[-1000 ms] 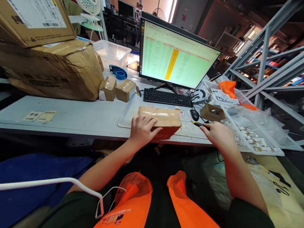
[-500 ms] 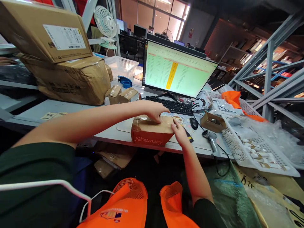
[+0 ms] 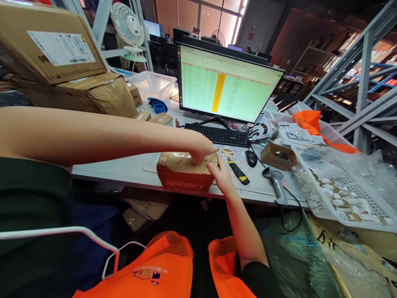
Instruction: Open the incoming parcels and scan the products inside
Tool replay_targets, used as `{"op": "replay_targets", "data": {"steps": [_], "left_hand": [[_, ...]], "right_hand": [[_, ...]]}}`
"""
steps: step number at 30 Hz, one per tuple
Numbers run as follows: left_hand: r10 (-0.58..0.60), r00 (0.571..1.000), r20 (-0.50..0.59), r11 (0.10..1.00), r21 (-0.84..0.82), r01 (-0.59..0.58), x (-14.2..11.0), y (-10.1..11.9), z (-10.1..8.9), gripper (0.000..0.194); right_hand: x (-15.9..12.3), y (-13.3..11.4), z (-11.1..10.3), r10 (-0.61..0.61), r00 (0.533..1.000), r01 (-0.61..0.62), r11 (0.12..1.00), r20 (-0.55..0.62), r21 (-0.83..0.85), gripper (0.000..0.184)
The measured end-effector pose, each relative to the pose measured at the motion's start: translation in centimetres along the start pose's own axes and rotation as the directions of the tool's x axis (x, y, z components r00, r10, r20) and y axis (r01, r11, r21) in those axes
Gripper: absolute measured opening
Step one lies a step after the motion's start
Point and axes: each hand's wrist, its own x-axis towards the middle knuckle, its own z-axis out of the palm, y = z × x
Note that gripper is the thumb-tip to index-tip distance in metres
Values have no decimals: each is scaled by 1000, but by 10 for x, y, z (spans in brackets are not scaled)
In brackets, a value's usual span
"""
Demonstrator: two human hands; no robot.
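Note:
A brown cardboard box (image 3: pixel 182 179) with "beauty" lettering on its reddish front side sits at the desk's front edge, its top taped. My left hand (image 3: pixel 202 150) reaches across from the left and grips the top of the box near its right end, thumb pressed down on it; its other fingertips are partly hidden. At the box's right end, my right hand (image 3: pixel 221 171) is closed around the corner, thumb on top. Just right of that hand lies a black and yellow utility knife (image 3: pixel 238 171) on the patterned mat.
Behind the box stand a keyboard (image 3: pixel 218 135) and a monitor (image 3: pixel 198 82). To the right are a mouse (image 3: pixel 251 158), a small open box (image 3: pixel 278 156), a barcode scanner (image 3: pixel 277 182) and a white basket (image 3: pixel 310 195). Large cartons (image 3: pixel 102 93) are stacked at left.
The view has shifted, and the box appears a little farther left in it. Both hands stay on the box; my right hand sits nearer my left, and the utility knife shows more fully.

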Motion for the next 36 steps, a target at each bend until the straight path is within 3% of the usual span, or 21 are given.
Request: {"op": "replay_targets", "data": {"steps": [3, 6, 10, 13, 16, 19, 22, 25, 28, 30, 32, 34, 36], "left_hand": [[1, 1000, -25, 1000, -29, -1, -8, -3, 6, 99], [21, 999, -41, 995, -102, -25, -16, -11, 3, 79], [16, 1000, -18, 998, -59, -17, -17, -29, -11, 61], [-31, 997, -77, 987, -160, 19, -12, -47, -19, 54], [-147, 978, -149, 959, -263, 104, -8, -61, -17, 51], [-254, 929, -268, 941, -292, 172, -4, -67, -4, 45], [-238, 924, -300, 949, -276, 155, 3, -66, 15, 36], [-190, 944, -271, 951, -288, 109, 11, -65, 32, 29], [-179, 941, -287, 953, -288, 94, 18, -66, 39, 29], [-185, 925, -331, 957, -274, 94, 16, -65, 36, 30], [-173, 905, -389, 965, -251, 76, 4, -63, 29, 29], [-95, 866, -491, 984, -177, 7, -20, -60, 25, 31], [43, 807, -589, 989, -90, -118, -54, -58, 27, 32]], "right_hand": [[2, -6, 0, 0, 1000, 0, 1000, -13, 6, 69], [1, -11, 1, -17, 999, 17, 1000, -27, 5, 64], [-6, -11, 4, -71, 995, 71, 997, -68, -6, 61], [-11, -9, 4, -182, 972, 165, 979, -147, -119, 48], [-8, -14, -1, -335, 935, 292, 915, -120, -280, 29], [-5, -25, -11, -466, 885, 437, 827, 4, -354, 28], [-11, -28, -18, -613, 784, 602, 711, 100, -364, 25], [-26, -11, -15, -715, 678, 720, 598, 171, -352, 5], [-45, 21, -7, -726, 641, 758, 545, 250, -359, 20], [-58, 34, -5, -717, 637, 756, 510, 282, -410, 21], [-69, 30, -11, -698, 655, 733, 494, 290, -468, 15], [-73, 5, -25, -649, 696, 703, 527, 308, -478, 18], [-65, -34, -41, -566, 748, 663, 613, 346, -429, 22]]}}
